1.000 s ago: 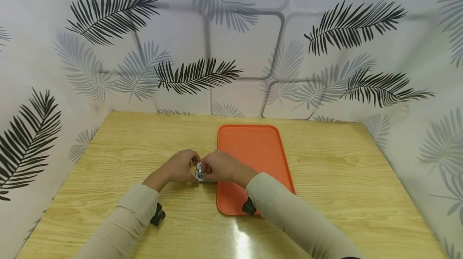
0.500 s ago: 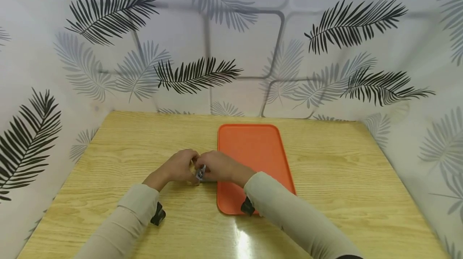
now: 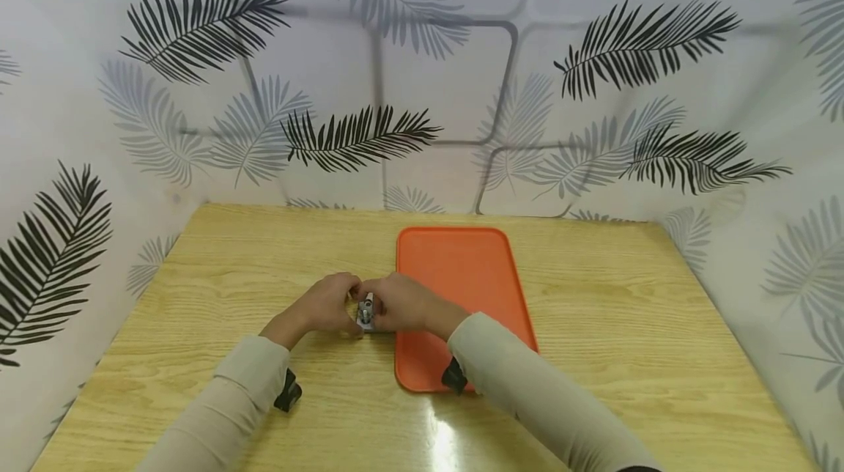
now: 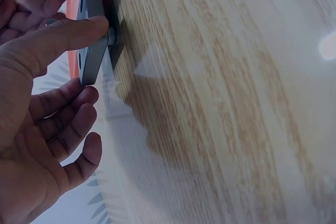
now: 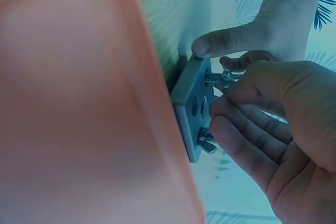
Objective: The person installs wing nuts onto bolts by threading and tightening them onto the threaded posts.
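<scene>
A small grey metal plate (image 5: 190, 95) with several holes lies at the left edge of the orange tray (image 3: 461, 267). A threaded bolt (image 5: 212, 77) stands out of it, with a wing nut (image 5: 229, 80) on its thread. Near the plate's other end is a second wing nut (image 5: 208, 144). My left hand (image 3: 327, 303) grips the plate by its edges, thumb on one side and fingertips on the other. My right hand (image 3: 404, 303) is over the plate, its curled fingers at the wing nut on the upper bolt; part of that contact is hidden.
The tray lies on a wood-grain table (image 3: 606, 311), under my right forearm. Behind the table hangs a pale cloth (image 3: 422, 76) with a leaf pattern. Black wrist cameras sit under both sleeves.
My right fingers have shifted and turned around the bolt, first covering it more, then drawing back so its top shows. My left hand and the tray stay in place.
</scene>
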Demonstrator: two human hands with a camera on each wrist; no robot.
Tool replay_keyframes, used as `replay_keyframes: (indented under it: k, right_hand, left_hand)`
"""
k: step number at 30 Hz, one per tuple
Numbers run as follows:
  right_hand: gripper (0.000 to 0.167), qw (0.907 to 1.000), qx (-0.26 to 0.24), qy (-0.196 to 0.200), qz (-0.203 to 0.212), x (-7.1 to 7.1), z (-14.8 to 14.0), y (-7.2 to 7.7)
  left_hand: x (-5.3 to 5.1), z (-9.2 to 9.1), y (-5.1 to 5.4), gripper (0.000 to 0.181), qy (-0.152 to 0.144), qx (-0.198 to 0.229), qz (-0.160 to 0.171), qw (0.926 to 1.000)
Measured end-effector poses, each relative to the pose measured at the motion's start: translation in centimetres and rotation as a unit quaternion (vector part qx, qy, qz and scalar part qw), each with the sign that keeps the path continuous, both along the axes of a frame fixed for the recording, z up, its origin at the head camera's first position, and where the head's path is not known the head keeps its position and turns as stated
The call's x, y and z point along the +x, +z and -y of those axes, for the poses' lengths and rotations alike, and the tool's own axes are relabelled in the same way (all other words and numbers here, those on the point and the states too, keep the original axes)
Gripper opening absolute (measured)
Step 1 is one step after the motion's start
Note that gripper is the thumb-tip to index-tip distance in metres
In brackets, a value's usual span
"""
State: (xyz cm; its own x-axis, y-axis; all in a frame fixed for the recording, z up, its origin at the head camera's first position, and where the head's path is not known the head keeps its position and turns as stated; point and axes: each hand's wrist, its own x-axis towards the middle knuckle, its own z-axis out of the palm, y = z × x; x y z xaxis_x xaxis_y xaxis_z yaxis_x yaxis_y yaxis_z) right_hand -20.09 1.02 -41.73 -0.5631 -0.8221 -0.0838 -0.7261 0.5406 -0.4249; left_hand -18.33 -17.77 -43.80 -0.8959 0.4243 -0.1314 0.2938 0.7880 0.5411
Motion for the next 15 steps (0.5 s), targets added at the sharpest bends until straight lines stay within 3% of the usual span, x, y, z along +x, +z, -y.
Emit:
replay_keyframes:
  k: [7,15]
  right_hand:
    - [0.042,0.999,0.003,0.011,-0.044,-0.03,0.4,-0.06]
    - [0.022,0.9962,0.006,0.034,-0.08,0.13,0.6,-0.65]
  left_hand:
    - [0.05,0.01,0.11,0.044,-0.005,0.007,-0.004,1.0]
    - [-0.07,0.03,-0.04,0.048,-0.002,0.011,-0.002,0.9999]
